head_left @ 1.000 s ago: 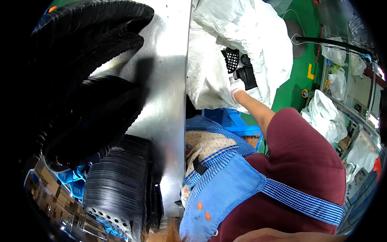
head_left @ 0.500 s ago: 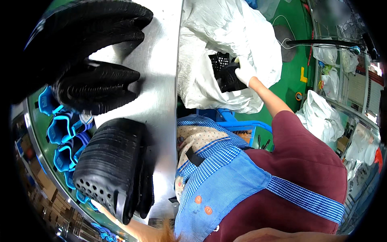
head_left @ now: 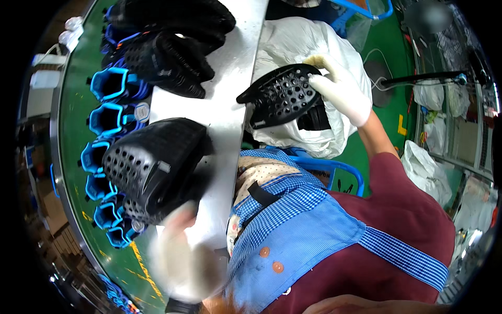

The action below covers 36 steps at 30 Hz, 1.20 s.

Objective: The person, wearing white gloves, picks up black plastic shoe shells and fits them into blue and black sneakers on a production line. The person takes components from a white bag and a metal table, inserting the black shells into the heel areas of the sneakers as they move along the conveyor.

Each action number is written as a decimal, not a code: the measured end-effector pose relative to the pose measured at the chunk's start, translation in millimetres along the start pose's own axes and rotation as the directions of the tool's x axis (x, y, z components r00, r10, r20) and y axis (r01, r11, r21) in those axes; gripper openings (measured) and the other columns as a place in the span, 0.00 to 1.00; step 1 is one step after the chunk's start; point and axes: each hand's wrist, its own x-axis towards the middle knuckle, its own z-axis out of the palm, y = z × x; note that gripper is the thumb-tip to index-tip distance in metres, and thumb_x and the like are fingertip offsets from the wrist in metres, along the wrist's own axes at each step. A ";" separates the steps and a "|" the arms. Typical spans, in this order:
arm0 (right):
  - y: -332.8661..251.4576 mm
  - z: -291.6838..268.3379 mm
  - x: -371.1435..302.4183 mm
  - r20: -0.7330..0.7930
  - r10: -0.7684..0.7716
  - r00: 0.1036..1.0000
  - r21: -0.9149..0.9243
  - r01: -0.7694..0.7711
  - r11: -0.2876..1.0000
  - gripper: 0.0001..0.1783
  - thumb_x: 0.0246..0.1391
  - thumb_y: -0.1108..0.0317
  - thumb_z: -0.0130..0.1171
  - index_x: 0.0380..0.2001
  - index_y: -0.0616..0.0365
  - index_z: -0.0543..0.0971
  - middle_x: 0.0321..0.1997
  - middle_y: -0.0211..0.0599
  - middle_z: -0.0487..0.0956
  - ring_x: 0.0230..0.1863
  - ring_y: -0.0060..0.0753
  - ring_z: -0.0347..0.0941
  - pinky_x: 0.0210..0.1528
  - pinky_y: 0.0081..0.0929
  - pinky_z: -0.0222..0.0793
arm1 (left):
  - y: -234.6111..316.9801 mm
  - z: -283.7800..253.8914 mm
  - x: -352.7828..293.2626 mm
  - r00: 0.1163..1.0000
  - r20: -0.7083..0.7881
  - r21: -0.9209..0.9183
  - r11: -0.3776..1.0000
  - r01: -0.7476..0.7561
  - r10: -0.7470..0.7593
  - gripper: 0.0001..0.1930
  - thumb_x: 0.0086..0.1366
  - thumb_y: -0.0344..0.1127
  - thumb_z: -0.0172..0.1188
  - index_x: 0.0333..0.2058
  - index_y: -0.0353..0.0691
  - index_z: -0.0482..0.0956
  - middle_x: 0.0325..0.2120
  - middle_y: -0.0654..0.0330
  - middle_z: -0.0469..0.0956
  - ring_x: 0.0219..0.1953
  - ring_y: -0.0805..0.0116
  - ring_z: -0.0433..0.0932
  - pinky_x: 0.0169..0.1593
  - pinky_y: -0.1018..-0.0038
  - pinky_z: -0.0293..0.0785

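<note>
My right hand [head_left: 342,94], in a white glove, grips the edge of a black, curved moulded shell [head_left: 285,97] full of round holes. The shell is held over the opening of a large white sack [head_left: 293,39], and its far end reaches the edge of the metal table [head_left: 230,78]. More black pieces [head_left: 315,118] show inside the sack. My left hand [head_left: 191,261], gloved too, is smeared by motion at the lower left. It is nearest to a nested stack of similar black shells [head_left: 157,159] on the table; whether it touches them I cannot tell.
Further black shells [head_left: 167,60] lie stacked farther along the table. A row of bright blue-rimmed pieces with angular openings [head_left: 107,119] runs along the table's left side. A blue tubular frame [head_left: 340,166] stands by my apron. Racks with plastic bags [head_left: 429,86] are at right.
My right hand has lifted a black shell out of the sack toward the table. My left hand has come from beyond the near stack to its near side. The whole view has shifted.
</note>
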 end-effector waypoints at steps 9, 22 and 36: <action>-86.2 7.0 -59.3 0.158 -0.033 0.987 0.167 0.006 0.986 0.19 0.53 0.71 0.57 0.48 0.64 0.74 0.45 0.35 0.76 0.44 0.20 0.72 0.46 0.21 0.71 | 26.5 130.4 20.5 1.000 -0.007 0.229 0.973 0.023 -0.022 0.35 0.45 0.35 0.72 0.57 0.45 0.75 0.48 0.52 0.75 0.42 0.59 0.79 0.43 0.71 0.79; -80.9 67.5 -64.6 0.229 -0.519 0.824 0.638 0.275 0.719 0.56 0.45 0.58 0.73 0.69 0.66 0.51 0.68 0.45 0.63 0.67 0.35 0.62 0.69 0.34 0.55 | 4.6 67.9 15.3 0.777 0.234 -0.970 -0.090 0.224 -0.585 0.18 0.68 0.29 0.52 0.56 0.36 0.65 0.50 0.54 0.73 0.53 0.64 0.74 0.58 0.65 0.72; -132.5 95.8 28.6 -0.149 -0.564 0.812 0.316 0.580 0.751 0.40 0.44 0.70 0.66 0.64 0.55 0.65 0.55 0.42 0.74 0.56 0.32 0.71 0.61 0.30 0.66 | -8.1 76.9 47.0 0.817 0.208 -0.978 -0.113 0.174 -0.538 0.41 0.67 0.24 0.53 0.71 0.37 0.37 0.68 0.40 0.49 0.67 0.54 0.62 0.63 0.66 0.66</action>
